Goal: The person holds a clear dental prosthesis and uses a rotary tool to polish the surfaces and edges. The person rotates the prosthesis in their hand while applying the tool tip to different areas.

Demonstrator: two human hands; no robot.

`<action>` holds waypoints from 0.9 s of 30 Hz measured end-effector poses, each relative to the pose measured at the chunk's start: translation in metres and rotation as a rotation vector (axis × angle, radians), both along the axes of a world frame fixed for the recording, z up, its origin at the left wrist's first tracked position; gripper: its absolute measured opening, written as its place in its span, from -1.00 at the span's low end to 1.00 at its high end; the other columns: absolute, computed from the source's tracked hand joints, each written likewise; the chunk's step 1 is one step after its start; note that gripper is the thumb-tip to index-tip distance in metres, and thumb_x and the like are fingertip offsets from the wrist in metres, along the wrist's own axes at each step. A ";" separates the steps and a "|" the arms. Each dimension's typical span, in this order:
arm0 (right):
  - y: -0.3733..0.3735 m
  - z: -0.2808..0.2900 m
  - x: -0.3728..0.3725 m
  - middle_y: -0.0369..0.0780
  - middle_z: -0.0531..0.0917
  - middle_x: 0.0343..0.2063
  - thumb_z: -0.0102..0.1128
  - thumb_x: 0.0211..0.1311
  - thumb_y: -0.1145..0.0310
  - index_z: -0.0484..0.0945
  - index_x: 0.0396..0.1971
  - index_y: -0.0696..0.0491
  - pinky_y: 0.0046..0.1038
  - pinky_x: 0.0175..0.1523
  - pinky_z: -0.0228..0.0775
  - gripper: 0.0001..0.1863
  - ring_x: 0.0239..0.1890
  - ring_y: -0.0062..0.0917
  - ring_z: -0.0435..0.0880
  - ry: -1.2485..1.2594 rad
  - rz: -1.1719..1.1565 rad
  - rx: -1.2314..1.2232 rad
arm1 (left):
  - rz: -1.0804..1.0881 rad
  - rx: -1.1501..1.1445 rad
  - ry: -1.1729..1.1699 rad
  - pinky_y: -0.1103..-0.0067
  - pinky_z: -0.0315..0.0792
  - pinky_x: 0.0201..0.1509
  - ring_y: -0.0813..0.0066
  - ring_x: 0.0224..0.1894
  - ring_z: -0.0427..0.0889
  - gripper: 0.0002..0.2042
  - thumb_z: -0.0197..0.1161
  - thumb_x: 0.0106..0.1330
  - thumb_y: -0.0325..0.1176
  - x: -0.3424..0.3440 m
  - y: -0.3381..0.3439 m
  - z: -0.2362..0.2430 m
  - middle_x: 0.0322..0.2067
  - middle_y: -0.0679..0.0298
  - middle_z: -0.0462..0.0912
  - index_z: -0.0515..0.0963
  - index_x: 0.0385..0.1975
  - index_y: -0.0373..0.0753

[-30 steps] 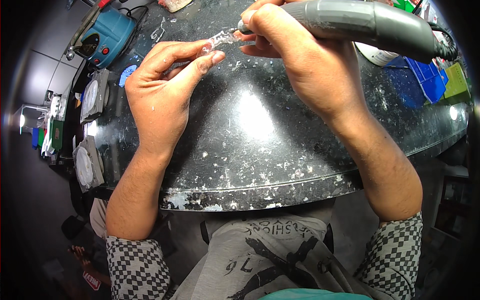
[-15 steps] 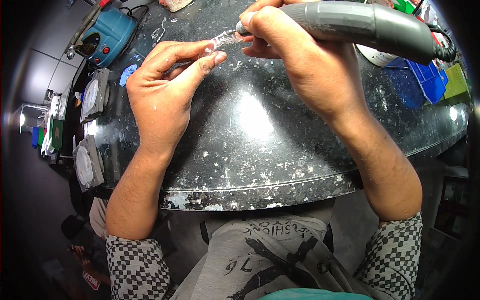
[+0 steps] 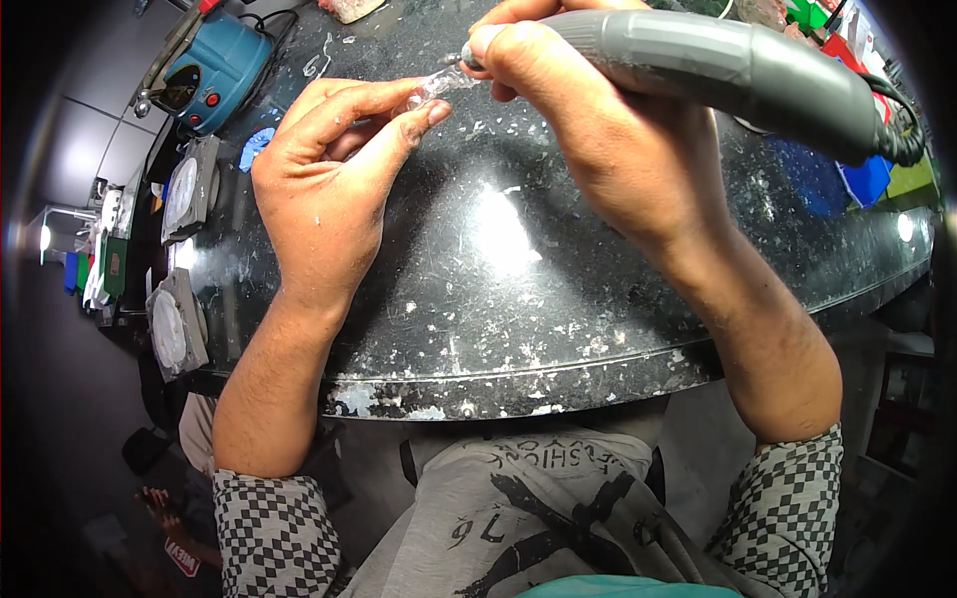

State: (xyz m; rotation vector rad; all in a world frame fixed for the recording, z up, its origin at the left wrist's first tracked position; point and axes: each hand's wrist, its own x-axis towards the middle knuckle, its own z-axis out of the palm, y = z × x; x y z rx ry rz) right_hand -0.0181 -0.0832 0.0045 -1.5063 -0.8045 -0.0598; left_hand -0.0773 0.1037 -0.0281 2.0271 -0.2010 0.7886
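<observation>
Between the thumb and fingertips of my left hand [image 3: 324, 184] is pinched a small clear plastic piece with an uneven, curved shape, perhaps a dental aligner or splint [image 3: 439, 88]. My right hand [image 3: 623, 140] is wrapped round a thick dark grey rotary handpiece [image 3: 698, 55], its cable leaving from the rear end at the right. The narrow tip of the handpiece points left and meets or nearly meets the clear piece; contact cannot be made out. Some of my right fingers are hidden behind the tool.
A blue machine [image 3: 214, 75] with a red button stands at the far left. Two grey slabs with whitish round centres [image 3: 184, 199] lie along the left edge. Blue and green bins [image 3: 902, 184] sit at the right. White specks and scraps cover the black worktop [image 3: 478, 329].
My right hand has tilted the handpiece, so its rear end sits lower and farther right. Its tip has shifted slightly left along the clear piece. My left hand has barely moved.
</observation>
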 end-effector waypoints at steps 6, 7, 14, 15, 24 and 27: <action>-0.004 0.007 -0.001 -0.31 0.62 -0.42 0.23 0.39 0.36 0.57 -0.31 0.13 -0.56 -0.23 0.39 -0.86 -0.36 -0.71 0.54 0.178 0.106 -0.032 | -0.004 -0.007 -0.006 0.79 0.57 -0.21 0.71 -0.30 0.68 -0.82 0.48 0.20 -0.61 -0.001 -0.001 0.000 -0.28 0.34 0.68 0.76 -0.21 -0.30; -0.003 0.007 -0.001 -0.31 0.62 -0.42 0.23 0.38 0.36 0.57 -0.31 0.13 -0.56 -0.24 0.39 -0.86 -0.37 -0.71 0.54 0.133 0.054 -0.051 | -0.005 -0.004 -0.002 0.80 0.57 -0.21 0.71 -0.30 0.68 -0.82 0.48 0.20 -0.61 -0.001 0.000 0.000 -0.28 0.35 0.68 0.77 -0.21 -0.30; -0.005 0.005 0.000 -0.29 0.61 -0.41 0.21 0.38 0.38 0.59 -0.32 0.14 -0.56 -0.22 0.39 -0.86 -0.37 -0.68 0.54 -0.096 -0.009 -0.095 | 0.002 -0.002 0.025 0.81 0.53 -0.25 0.73 -0.31 0.66 -0.83 0.48 0.21 -0.60 -0.001 0.001 -0.002 -0.28 0.35 0.68 0.77 -0.22 -0.30; -0.005 0.004 0.000 -0.29 0.60 -0.41 0.21 0.37 0.38 0.59 -0.33 0.14 -0.56 -0.22 0.39 -0.86 -0.36 -0.68 0.54 -0.076 0.001 -0.085 | -0.009 -0.018 0.019 0.82 0.53 -0.25 0.74 -0.31 0.66 -0.84 0.48 0.21 -0.60 0.000 0.001 -0.003 -0.28 0.35 0.68 0.76 -0.22 -0.30; -0.005 0.008 -0.001 -0.30 0.59 -0.43 0.21 0.38 0.39 0.58 -0.33 0.15 -0.57 -0.25 0.37 -0.86 -0.39 -0.71 0.52 0.073 0.044 -0.111 | -0.012 -0.065 0.035 0.81 0.52 -0.26 0.74 -0.31 0.65 -0.84 0.48 0.20 -0.61 -0.002 0.000 -0.002 -0.29 0.37 0.67 0.76 -0.23 -0.31; -0.004 0.007 0.000 -0.32 0.58 -0.46 0.22 0.38 0.37 0.57 -0.32 0.14 -0.58 -0.26 0.37 -0.86 -0.40 -0.73 0.51 0.089 0.043 -0.078 | -0.004 -0.046 0.037 0.82 0.50 -0.27 0.76 -0.33 0.64 -0.84 0.49 0.20 -0.60 -0.001 0.001 -0.002 -0.29 0.38 0.67 0.77 -0.23 -0.31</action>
